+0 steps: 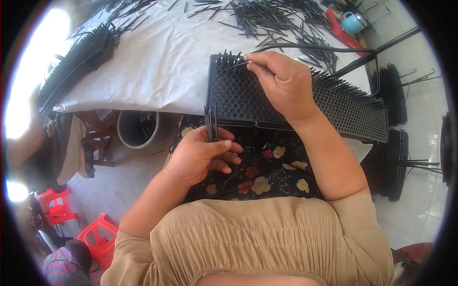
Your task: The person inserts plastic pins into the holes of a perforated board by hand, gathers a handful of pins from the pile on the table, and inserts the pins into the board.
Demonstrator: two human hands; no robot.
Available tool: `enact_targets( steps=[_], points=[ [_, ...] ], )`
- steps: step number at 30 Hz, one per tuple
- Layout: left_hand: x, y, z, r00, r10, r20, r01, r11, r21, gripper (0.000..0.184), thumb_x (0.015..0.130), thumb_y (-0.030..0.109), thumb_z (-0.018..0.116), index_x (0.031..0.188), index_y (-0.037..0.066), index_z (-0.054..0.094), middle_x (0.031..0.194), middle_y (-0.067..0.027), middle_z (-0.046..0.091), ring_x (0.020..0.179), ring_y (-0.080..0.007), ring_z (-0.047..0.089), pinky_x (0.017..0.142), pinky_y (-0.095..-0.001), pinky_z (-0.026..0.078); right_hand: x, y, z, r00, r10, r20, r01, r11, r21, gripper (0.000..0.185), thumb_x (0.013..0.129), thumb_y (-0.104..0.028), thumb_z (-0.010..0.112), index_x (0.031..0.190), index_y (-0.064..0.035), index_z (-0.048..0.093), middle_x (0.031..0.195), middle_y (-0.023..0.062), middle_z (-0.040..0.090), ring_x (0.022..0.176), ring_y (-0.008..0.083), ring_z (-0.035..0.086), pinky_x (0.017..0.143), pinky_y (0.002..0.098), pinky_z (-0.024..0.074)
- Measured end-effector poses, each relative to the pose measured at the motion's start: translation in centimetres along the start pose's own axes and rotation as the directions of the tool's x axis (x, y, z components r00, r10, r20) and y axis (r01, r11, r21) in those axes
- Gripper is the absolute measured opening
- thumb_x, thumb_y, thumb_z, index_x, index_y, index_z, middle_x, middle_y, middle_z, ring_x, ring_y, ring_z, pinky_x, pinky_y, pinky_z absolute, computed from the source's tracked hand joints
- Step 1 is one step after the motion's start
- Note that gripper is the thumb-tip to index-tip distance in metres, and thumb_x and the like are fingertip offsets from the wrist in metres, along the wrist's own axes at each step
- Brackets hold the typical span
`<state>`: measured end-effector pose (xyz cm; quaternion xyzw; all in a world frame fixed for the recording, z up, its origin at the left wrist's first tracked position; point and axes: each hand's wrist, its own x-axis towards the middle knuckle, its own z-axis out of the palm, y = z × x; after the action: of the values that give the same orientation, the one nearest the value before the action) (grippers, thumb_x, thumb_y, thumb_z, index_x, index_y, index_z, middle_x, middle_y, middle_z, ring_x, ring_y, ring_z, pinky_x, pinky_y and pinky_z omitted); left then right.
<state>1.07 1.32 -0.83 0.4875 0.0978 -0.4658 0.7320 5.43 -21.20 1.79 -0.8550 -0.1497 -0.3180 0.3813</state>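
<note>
A long black rack (pixel 241 97) with a honeycomb of holes lies at the table's front edge, tilted down to the right. Thin black sticks (pixel 329 83) stand in its far rows. My right hand (pixel 284 83) is over the rack's left part, thumb and forefinger pinching one thin black stick (pixel 237 65), whose far tip is near the upper left holes. Just below the rack's left corner, my left hand (pixel 202 155) holds a few upright black sticks (pixel 211 124) between thumb and forefinger, its other fingers loosely spread. I cannot tell if the pinched stick's tip is inside a hole.
Loose black sticks (pixel 267 19) are heaped on the white-covered table (pixel 148 62). Another filled rack (pixel 78 62) is at left, near a person (pixel 62 148). A blue mug (pixel 353 23) stands by a red tray (pixel 339 31). Below are a bucket (pixel 125 136) and a red stool (pixel 98 236).
</note>
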Motion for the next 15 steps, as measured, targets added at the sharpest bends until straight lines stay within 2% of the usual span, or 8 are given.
enact_targets(
  steps=[2,6,9,13,15],
  points=[
    [0.0,0.1,-0.1,1.000,-0.002,0.010,0.002,1.000,-0.005,0.021,0.094,0.003,0.060,0.112,-0.004,0.052,0.099,-0.0205,0.067,0.078,-0.0262,0.070,0.056,-0.0316,0.058,0.1,-0.2,-0.4,0.984,-0.159,0.084,0.165,0.983,-0.077,0.017,0.079,-0.002,0.073,0.095,-0.0046,0.070,0.086,0.0116,0.072,0.077,0.0279,0.071,0.067,0.0313,0.0561],
    [0.1,-0.1,-0.2,1.000,0.008,-0.002,-0.008,1.000,0.027,0.021,0.096,0.004,0.057,0.115,-0.004,0.052,0.100,-0.0200,0.067,0.080,-0.0261,0.070,0.058,-0.0319,0.058,0.2,-0.1,-0.7,0.970,-0.211,0.125,0.223,0.970,-0.098,0.016,0.079,-0.002,0.073,0.095,-0.0044,0.071,0.087,0.0119,0.072,0.077,0.0273,0.070,0.067,0.0315,0.0560],
    [-0.2,0.2,-0.1,1.000,0.006,-0.017,-0.006,0.999,0.036,0.020,0.097,0.005,0.054,0.115,-0.005,0.052,0.101,-0.0197,0.067,0.081,-0.0258,0.070,0.059,-0.0324,0.058,0.5,0.1,-0.6,0.997,0.043,0.071,-0.041,0.999,-0.029,0.015,0.080,-0.002,0.072,0.095,-0.0044,0.071,0.087,0.0114,0.072,0.077,0.0272,0.070,0.068,0.0312,0.0559],
    [0.0,-0.2,-0.1,0.998,0.031,-0.055,-0.029,0.998,0.047,0.019,0.098,0.006,0.051,0.114,-0.003,0.055,0.099,-0.0195,0.068,0.081,-0.0252,0.071,0.057,-0.0317,0.059,0.0,0.7,-0.4,0.999,0.037,0.020,-0.037,0.999,-0.018,0.016,0.080,-0.001,0.071,0.095,-0.0047,0.071,0.087,0.0109,0.072,0.077,0.0271,0.070,0.068,0.0315,0.0560],
    [0.0,-0.2,-0.1,0.998,0.034,-0.059,-0.031,0.998,0.057,0.018,0.098,0.006,0.051,0.113,-0.003,0.055,0.099,-0.0194,0.068,0.081,-0.0251,0.071,0.057,-0.0318,0.059,-0.1,0.2,-0.4,0.973,-0.215,0.081,0.225,0.964,-0.144,0.018,0.079,0.000,0.071,0.096,-0.0060,0.071,0.088,0.0101,0.073,0.077,0.0269,0.070,0.068,0.0327,0.0567]
  ],
)
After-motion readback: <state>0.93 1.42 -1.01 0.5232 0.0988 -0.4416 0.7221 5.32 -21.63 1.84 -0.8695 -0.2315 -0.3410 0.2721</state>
